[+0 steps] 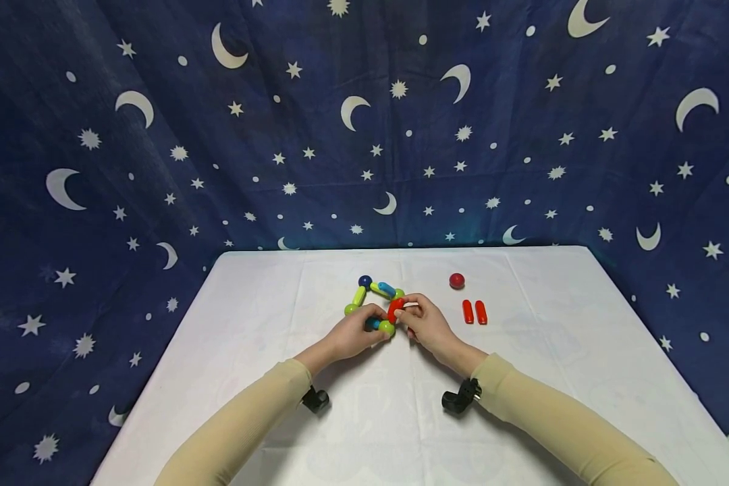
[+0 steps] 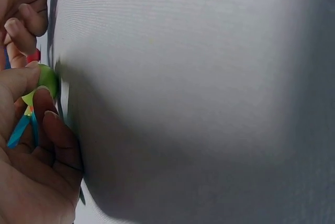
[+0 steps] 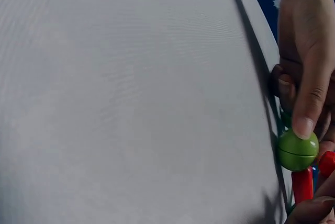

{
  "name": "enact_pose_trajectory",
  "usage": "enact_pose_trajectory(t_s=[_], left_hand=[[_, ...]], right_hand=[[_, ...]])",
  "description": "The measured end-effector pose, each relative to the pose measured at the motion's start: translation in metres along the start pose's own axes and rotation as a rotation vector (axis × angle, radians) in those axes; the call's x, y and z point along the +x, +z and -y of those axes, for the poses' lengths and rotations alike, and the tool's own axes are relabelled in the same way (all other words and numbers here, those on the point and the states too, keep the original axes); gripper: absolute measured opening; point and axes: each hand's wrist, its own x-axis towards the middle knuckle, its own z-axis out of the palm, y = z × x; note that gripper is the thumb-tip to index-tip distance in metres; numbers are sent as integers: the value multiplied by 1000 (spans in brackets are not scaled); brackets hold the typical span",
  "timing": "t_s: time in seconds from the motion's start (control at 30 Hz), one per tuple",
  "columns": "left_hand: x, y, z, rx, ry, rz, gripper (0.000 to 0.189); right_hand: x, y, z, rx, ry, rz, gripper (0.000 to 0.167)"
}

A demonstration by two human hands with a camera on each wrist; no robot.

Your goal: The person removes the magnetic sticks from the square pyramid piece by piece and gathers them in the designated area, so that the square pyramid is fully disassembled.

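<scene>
A ring of magnetic sticks and balls lies in the middle of the table in the head view. My left hand [image 1: 354, 332] pinches the near green ball [image 1: 387, 329], its thumb on top in the right wrist view. A blue stick [image 1: 373, 324] runs from that ball under the left fingers. My right hand [image 1: 431, 331] pinches a red stick [image 1: 395, 309] at the ring's right side. In the right wrist view a red stick [image 3: 302, 185] meets the green ball [image 3: 298, 149], with another red piece [image 3: 327, 163] beside it. Fingers hide part of the ring.
The ring's far side has a dark blue ball [image 1: 365, 282], lime sticks, a blue stick [image 1: 387, 289] and further green balls [image 1: 350, 309]. To the right are a red ball [image 1: 457, 281] and two loose red sticks [image 1: 474, 312]. A starry curtain [image 1: 364, 169] stands behind the white table [image 1: 559, 351].
</scene>
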Motion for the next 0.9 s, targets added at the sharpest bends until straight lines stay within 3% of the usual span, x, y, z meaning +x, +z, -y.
enact_pose_trajectory(t_s=[0.4, 0.7, 0.9], left_hand=[[-1, 2, 2, -22, -24, 3, 29], [-2, 2, 2, 27, -36, -11, 30], [-2, 1, 1, 45, -38, -18, 30]], right_hand=[[-4, -32, 18, -31, -11, -30, 37], [-13, -83, 30, -91, -38, -38, 47], [-19, -121, 37, -158, 21, -63, 51]])
